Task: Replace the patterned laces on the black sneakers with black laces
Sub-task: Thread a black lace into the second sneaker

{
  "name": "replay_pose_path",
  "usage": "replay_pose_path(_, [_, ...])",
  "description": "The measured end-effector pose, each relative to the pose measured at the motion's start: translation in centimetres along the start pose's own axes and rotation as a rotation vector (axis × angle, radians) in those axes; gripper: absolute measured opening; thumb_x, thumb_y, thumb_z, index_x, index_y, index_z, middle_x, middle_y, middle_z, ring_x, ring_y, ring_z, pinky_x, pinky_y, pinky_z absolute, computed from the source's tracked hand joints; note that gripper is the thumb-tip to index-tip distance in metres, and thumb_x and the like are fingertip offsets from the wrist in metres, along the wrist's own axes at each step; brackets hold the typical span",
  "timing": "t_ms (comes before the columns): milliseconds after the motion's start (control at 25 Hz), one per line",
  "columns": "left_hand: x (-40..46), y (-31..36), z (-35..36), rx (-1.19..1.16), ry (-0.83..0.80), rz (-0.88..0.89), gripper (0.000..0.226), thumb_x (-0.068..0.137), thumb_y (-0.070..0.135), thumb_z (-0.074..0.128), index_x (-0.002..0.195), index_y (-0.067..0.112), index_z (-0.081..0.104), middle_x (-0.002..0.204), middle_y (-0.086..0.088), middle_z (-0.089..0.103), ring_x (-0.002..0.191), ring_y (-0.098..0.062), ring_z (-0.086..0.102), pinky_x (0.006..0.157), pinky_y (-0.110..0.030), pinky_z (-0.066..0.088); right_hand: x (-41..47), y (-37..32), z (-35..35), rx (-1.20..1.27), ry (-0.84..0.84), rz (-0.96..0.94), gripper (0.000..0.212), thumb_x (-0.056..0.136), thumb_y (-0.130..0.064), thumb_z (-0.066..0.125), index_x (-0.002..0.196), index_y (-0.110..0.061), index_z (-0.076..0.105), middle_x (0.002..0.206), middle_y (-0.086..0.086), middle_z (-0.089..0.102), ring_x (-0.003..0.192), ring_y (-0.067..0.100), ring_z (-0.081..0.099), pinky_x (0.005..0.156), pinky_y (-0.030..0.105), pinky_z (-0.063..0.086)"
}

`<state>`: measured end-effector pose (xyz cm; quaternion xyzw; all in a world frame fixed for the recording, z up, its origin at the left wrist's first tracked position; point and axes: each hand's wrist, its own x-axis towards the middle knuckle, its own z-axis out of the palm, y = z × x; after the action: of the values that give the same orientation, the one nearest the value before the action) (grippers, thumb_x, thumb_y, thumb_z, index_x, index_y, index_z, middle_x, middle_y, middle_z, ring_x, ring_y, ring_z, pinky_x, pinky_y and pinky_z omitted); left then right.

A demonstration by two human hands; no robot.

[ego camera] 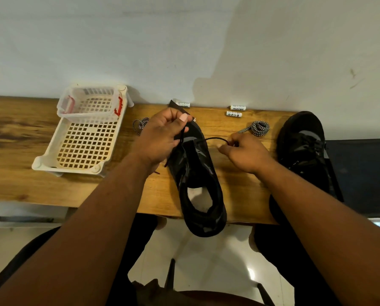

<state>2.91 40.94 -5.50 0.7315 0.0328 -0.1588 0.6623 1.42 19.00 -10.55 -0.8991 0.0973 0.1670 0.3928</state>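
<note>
**Two hands threading a black lace into a black sneaker**

Seen from above, a black sneaker [198, 173] lies in the middle of a wooden bench [19, 151], its toe pointing away from the person and its heel hanging over the near edge. The left hand [160, 140] is over the toe end, its fingers [180, 120] pinching one end of a black lace [213, 140]. The right hand [244, 151] is just right of the sneaker, fingers curled round the other end, which arcs out from the eyelets. How many eyelets are laced is hard to tell. A second black sneaker [304, 144] sits at the far right, apparently laced in black. Two coiled patterned laces lie on the bench behind the hands, one on the left [141, 124] and one on the right [258, 127]. A white plastic basket [85, 142] sits to the left, and three small white batteries [234, 114] lie by the wall.
</note>
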Motion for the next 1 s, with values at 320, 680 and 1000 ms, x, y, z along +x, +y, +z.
replay_pose_path(320, [0.1, 0.3, 0.0, -0.496, 0.028, 0.006, 0.019, 0.109, 0.027, 0.047, 0.094, 0.020, 0.057, 0.095, -0.001, 0.068, 0.104, -0.026, 0.070, 0.094, -0.058, 0.057, -2.1, -1.9, 3.2, -0.036, 0.099, -0.139, 0.069, 0.088, -0.040, 0.068, 0.150, -0.035, 0.037, 0.086, -0.016, 0.060, 0.077, 0.010, 0.062, 0.064, 0.025, 0.044])
replay_pose_path(680, [0.6, 1.4, -2.1, 0.427, 0.352, 0.266, 0.021, 0.108, 0.041, 0.047, 0.098, 0.025, 0.054, 0.088, 0.007, 0.066, 0.085, -0.028, 0.072, 0.074, -0.051, 0.061, -1.5, -2.1, 2.9, 0.012, 0.063, -0.102, 0.056, 0.092, -0.055, 0.066, 0.140, -0.029, 0.055, 0.110, -0.011, 0.063, 0.100, 0.013, 0.063, 0.078, 0.030, 0.054])
replay_pose_path(1000, [-3.4, 5.4, -5.0, 0.484, 0.291, -0.010, 0.033, 0.088, 0.057, 0.073, 0.100, 0.027, 0.066, 0.097, 0.006, 0.070, 0.078, -0.008, 0.062, 0.071, -0.030, 0.045, -2.5, -1.4, -3.9, -0.393, 0.350, -0.226, 0.038, 0.088, -0.011, 0.065, 0.124, -0.018, 0.068, 0.129, 0.005, 0.058, 0.115, 0.024, 0.059, 0.095, 0.035, 0.053])
